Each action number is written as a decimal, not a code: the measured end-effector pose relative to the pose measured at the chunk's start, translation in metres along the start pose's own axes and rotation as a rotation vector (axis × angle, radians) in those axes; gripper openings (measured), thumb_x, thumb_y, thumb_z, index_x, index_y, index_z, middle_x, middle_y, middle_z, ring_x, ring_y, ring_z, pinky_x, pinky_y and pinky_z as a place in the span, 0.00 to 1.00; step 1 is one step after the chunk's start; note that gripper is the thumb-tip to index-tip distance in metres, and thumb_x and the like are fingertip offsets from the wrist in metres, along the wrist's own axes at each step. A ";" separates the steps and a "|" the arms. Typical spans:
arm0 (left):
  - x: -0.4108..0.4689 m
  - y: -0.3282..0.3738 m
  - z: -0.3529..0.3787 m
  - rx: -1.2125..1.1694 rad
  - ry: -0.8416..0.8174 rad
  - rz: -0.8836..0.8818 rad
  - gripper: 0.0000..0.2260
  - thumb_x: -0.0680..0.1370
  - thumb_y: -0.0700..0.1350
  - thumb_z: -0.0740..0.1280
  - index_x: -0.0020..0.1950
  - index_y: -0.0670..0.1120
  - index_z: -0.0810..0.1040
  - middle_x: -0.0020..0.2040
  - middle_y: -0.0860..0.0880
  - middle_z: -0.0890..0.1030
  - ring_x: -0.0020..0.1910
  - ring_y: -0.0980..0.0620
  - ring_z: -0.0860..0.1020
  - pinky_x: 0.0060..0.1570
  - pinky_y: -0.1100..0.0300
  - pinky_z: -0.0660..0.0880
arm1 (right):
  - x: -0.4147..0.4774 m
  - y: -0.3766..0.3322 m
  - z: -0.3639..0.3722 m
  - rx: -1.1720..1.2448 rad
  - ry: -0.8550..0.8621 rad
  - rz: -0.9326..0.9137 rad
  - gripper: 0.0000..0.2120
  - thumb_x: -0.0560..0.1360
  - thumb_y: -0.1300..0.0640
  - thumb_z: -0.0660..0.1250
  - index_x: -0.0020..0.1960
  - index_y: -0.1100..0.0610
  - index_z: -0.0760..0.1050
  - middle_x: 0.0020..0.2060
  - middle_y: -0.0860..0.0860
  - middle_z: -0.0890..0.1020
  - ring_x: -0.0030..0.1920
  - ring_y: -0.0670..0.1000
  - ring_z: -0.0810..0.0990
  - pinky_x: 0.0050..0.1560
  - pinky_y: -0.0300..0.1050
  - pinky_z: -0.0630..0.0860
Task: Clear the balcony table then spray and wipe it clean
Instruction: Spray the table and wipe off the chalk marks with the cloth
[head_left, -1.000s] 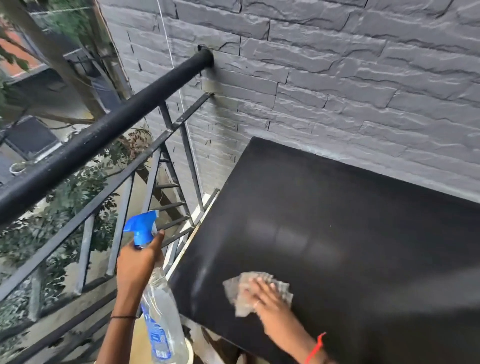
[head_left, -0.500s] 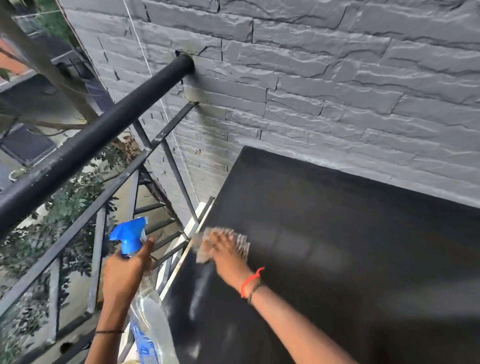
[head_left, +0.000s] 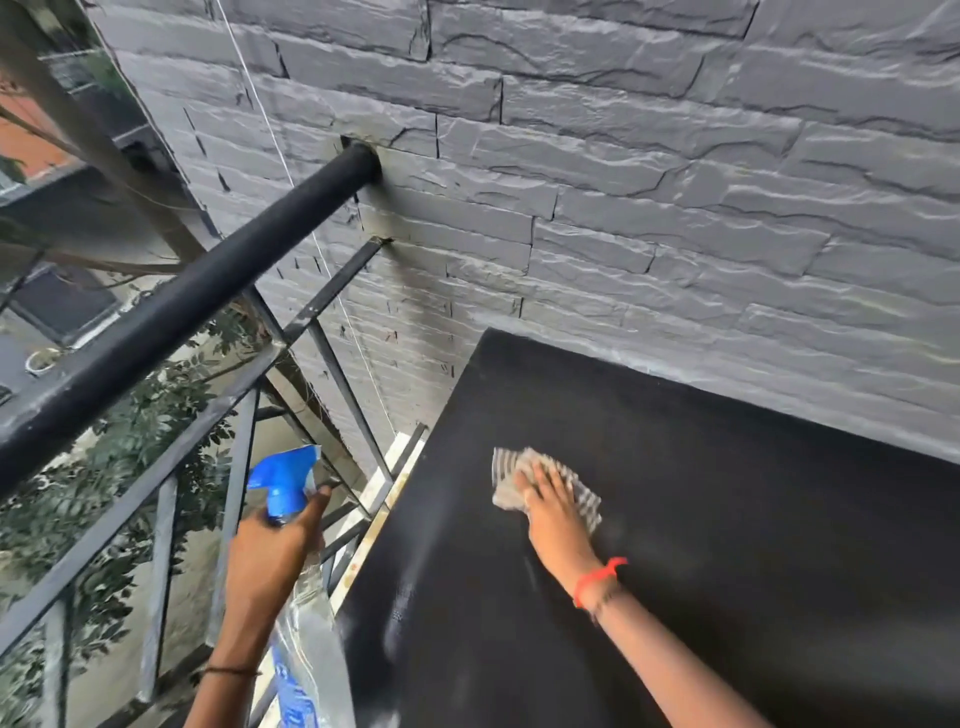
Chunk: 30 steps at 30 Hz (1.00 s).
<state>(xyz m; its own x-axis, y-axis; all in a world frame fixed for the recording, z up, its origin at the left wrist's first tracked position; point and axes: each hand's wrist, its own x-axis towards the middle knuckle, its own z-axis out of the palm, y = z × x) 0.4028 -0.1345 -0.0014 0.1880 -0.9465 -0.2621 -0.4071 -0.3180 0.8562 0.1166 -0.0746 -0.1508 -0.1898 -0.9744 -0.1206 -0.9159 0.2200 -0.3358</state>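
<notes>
Right now the right hand (head_left: 553, 512) lies flat, fingers straight, pressing the checked cloth (head_left: 508, 467) onto the black table (head_left: 753, 545). The cloth pokes out past the fingertips and at the hand's right side. Nothing else is on the table, so clearing looks done and this is the wipe stage. Pale wet streaks (head_left: 410, 587) lie behind and left of the hand.

The left hand (head_left: 270, 556) is off the table with its fingers curled round the neck of the spray bottle (head_left: 306, 660), blue trigger up, just beside the railing (head_left: 182, 306).

Risks:
- The cloth is only pressed, not gripped. A fast stroke left could slide it off the near left edge into the gap by the bars.
- If the bottle slips, it could drop through the railing.

Room:
- The wall (head_left: 623, 208) closes off the far edge ahead of the fingertips.
- The table lies open to the right of the hand and back toward the wrist.
</notes>
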 end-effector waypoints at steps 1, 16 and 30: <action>0.002 0.002 0.004 0.002 0.003 -0.001 0.13 0.75 0.50 0.71 0.37 0.42 0.76 0.31 0.45 0.78 0.32 0.46 0.75 0.34 0.58 0.68 | 0.028 -0.010 -0.007 -0.009 -0.002 0.022 0.29 0.69 0.67 0.53 0.70 0.57 0.67 0.71 0.57 0.67 0.70 0.62 0.66 0.72 0.52 0.50; 0.033 0.031 0.045 -0.012 0.004 -0.046 0.16 0.70 0.56 0.73 0.34 0.45 0.76 0.27 0.48 0.77 0.29 0.48 0.74 0.37 0.55 0.70 | -0.018 -0.053 0.020 0.026 -0.004 -0.467 0.33 0.62 0.70 0.64 0.65 0.52 0.72 0.72 0.52 0.67 0.73 0.54 0.62 0.74 0.46 0.37; 0.041 0.039 0.068 -0.003 -0.037 -0.015 0.14 0.71 0.56 0.73 0.36 0.45 0.77 0.22 0.55 0.78 0.30 0.49 0.76 0.42 0.51 0.74 | 0.201 0.029 -0.047 -0.009 0.046 0.008 0.27 0.74 0.67 0.55 0.72 0.57 0.63 0.76 0.55 0.54 0.76 0.57 0.50 0.75 0.53 0.46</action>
<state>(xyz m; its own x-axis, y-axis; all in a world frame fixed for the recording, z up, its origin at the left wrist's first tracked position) 0.3340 -0.1888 -0.0093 0.1613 -0.9429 -0.2915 -0.4019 -0.3325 0.8532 0.0357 -0.2660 -0.1411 -0.2133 -0.9737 -0.0803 -0.9173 0.2279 -0.3266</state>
